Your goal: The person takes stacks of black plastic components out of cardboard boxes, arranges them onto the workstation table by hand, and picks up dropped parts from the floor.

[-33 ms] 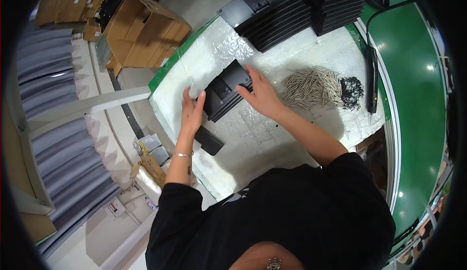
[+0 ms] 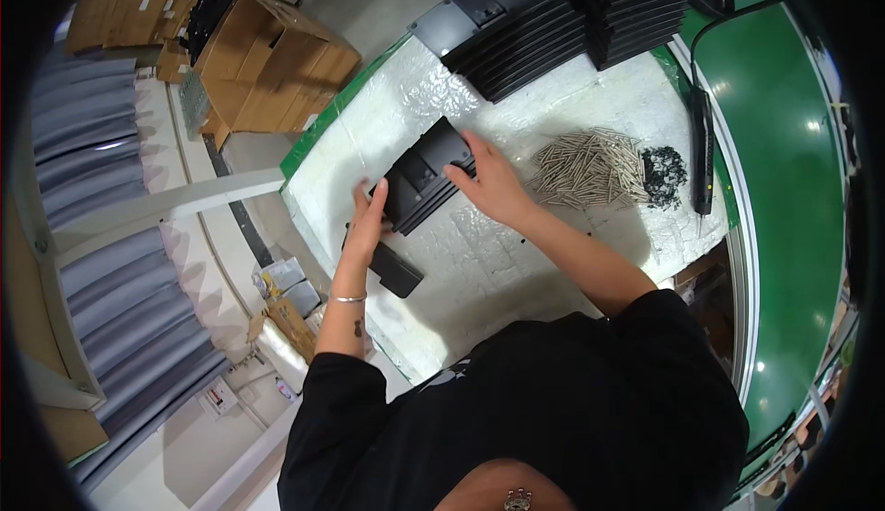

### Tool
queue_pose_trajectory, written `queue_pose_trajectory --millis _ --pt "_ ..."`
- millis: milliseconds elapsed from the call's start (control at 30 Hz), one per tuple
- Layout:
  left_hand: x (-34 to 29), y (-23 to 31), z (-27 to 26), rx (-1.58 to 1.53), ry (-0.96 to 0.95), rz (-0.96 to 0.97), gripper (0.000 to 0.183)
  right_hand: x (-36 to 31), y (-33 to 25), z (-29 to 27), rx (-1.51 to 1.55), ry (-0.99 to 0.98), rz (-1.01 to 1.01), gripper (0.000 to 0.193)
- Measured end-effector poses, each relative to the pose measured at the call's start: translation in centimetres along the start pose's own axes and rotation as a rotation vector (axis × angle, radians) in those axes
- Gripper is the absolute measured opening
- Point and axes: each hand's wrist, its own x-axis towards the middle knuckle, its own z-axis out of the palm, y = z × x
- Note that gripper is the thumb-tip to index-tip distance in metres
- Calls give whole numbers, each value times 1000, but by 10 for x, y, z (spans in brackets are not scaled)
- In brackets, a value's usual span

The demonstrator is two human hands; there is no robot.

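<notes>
A small stack of black plastic panels (image 2: 426, 172) lies tilted on the white-covered table (image 2: 470, 276), its layered edges facing me. My right hand (image 2: 493, 182) grips its right end, thumb on top and fingers along the far edge. At the opposite end my left hand (image 2: 367, 223) presses against the panels, thumb uppermost, its other fingers partly hidden. Beside that hand, nearer to me, rests a black oblong block (image 2: 398, 273).
Tall stacks of black panels (image 2: 525, 36) stand at the far side. A heap of metal screws (image 2: 590, 168) and small black pieces (image 2: 663, 177) lie to the right. A corded electric screwdriver (image 2: 702, 152) hangs by the right edge. Cardboard boxes (image 2: 277, 73) stand far left.
My left hand has closed in on the left end of the panels, its fingers drawing nearer to the edge. My right hand keeps its hold.
</notes>
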Motion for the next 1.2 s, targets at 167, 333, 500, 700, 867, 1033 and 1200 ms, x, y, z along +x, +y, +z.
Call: queue_pose_trajectory --millis 167,333,500,700,867,1033,1200 --pt "4 -9 14 -6 -9 165 58 4 -6 9 -109 92 -4 55" --pt "-5 -7 39 -274 -55 217 56 -2 -14 -19 -128 178 -29 56" --pt "2 4 55 -598 -113 252 60 8 -1 -41 33 99 149 55" --pt "17 -21 60 -532 -72 225 54 15 -2 -72 -417 195 -265 27" --pt "20 -20 61 -558 -115 249 46 6 35 -113 -747 394 -293 15" --pt "16 -25 65 -671 -189 195 39 -21 48 -102 -741 273 -327 12" --pt "10 -21 68 -693 -255 200 37 -35 46 -102 -731 244 -336 15"
